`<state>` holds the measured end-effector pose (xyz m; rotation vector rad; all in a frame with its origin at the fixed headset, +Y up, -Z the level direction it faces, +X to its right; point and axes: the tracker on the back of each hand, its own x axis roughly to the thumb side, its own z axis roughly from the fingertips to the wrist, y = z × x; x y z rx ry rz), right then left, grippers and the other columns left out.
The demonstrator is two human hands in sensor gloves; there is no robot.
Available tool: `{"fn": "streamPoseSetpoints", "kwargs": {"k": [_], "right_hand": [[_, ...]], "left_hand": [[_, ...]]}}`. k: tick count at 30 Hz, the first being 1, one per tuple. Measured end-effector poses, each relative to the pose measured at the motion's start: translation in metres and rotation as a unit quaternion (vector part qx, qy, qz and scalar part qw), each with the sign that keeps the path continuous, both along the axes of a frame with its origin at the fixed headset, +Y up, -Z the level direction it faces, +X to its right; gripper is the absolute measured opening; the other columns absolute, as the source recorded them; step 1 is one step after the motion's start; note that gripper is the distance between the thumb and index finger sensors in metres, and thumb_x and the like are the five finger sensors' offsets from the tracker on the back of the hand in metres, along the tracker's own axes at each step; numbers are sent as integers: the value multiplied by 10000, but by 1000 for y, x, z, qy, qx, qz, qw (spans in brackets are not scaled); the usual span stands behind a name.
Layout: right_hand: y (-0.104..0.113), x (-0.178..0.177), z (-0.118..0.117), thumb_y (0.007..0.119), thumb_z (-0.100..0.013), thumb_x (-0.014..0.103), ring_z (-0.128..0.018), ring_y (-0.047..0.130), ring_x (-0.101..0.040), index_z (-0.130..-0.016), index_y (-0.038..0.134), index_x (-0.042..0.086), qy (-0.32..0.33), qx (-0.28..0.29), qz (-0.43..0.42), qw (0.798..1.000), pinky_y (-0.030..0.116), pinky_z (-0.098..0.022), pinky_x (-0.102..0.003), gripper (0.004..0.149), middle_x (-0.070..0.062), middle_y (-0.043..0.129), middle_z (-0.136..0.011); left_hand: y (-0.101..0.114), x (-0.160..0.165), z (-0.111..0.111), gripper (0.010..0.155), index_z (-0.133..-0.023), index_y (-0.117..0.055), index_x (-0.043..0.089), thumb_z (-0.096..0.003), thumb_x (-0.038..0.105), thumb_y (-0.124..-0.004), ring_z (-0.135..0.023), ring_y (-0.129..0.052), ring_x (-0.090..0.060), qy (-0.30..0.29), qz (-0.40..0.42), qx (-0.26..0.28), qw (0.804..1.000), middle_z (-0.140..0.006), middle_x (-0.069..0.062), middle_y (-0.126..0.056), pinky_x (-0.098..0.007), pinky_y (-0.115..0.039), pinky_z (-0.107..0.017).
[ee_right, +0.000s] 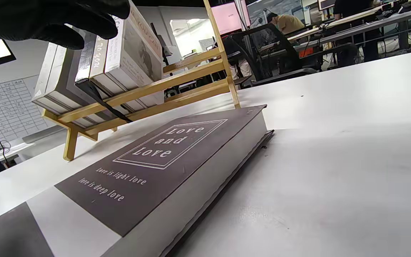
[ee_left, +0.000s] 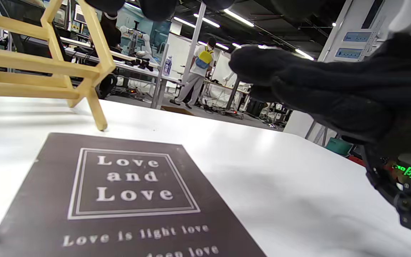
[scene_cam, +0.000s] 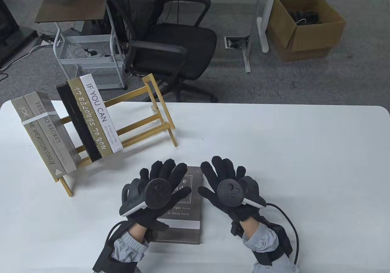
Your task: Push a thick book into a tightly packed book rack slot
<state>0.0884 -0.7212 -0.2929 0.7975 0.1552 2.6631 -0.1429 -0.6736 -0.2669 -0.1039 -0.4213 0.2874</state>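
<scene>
Book [scene_cam: 186, 215] lies flat at bottom centre, long axis up-down in frame; rack [scene_cam: 122, 127] upper left. Left hand [scene_cam: 157, 190] over it, right hand [scene_cam: 228, 189] beside; both spread open, gripping nothing.

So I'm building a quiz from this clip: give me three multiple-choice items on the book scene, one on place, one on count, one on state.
1. Where does the Love and Love book lie?
A. flat on the table
B. in the rack
C. on the chair

2. How many books stand in the rack?
A. three
B. five
C. seven

3. What are the hands doing?
A. both lift the book
B. both are spread open
C. one is pulling a book out of the rack

Answers: 1 A, its cover faces up on the table; 2 B, five spines show; 3 B, left hand and right hand have fingers splayed, gripping nothing.
</scene>
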Motion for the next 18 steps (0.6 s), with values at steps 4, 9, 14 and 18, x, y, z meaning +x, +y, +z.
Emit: {"fn": "streamPoseSetpoints", "kwargs": {"k": [4,9,14,18], "right_hand": [[0,0,0,510,-671,487,-1017,135,-713,-1218,184,62,0,1,0,1000,104,-554,-871,766,-390,63,-1199],[0,-1,0,510,-670,488,-1017,133,-713,-1218,186,63,2,1,1,1000,103,-554,-870,765,-388,63,-1200],[2,0,0,510,-671,487,-1017,132,-713,-1218,184,66,0,4,-4,1000,102,-554,-870,763,-387,62,-1201],[5,3,0,509,-671,488,-1016,130,-713,-1218,184,64,-3,5,-10,1000,100,-554,-869,765,-388,63,-1201]], "left_hand": [[0,0,0,711,-1257,-333,296,-673,637,-551,-1155,-369,-593,1,1,1,1000,-1312,-217,-356,-804,-314,-761],[0,0,0,712,-1257,-331,296,-672,637,-551,-1155,-369,-593,2,-1,-1,1000,-1313,-218,-352,-805,-314,-761],[-2,-1,-2,713,-1257,-328,295,-673,638,-549,-1154,-374,-594,8,0,-4,1000,-1312,-219,-354,-803,-322,-763],[-8,-6,-13,700,-1258,-317,277,-687,622,-532,-1127,-481,-586,64,-18,-14,998,-1292,-248,-380,-772,-443,-776]]}}
